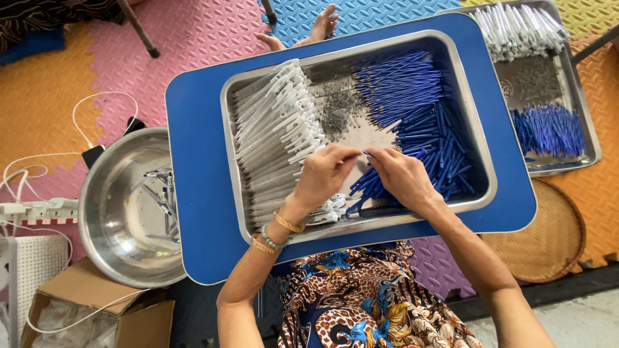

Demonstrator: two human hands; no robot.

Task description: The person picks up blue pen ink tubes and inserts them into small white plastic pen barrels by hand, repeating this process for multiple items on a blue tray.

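A steel tray (pixel 480 161) sits on a blue table (pixel 193 161). It holds a stack of white pen barrels (pixel 274 122) on the left, a small heap of tiny metal springs (pixel 338 109) in the middle and a pile of blue pen refills (pixel 422 122) on the right. My left hand (pixel 322 174) and my right hand (pixel 403 177) meet over the tray's front, fingertips together. Both pinch one thin blue refill (pixel 367 153) between them. Bracelets ring my left wrist.
A second steel tray (pixel 593 145) at the right holds more white barrels, springs and blue refills. A large steel bowl (pixel 106 212) with a few finished pens stands left, near cables and a cardboard box (pixel 97 309). A woven basket (pixel 548 238) lies right. Another person's feet (pixel 322 26) show beyond the table.
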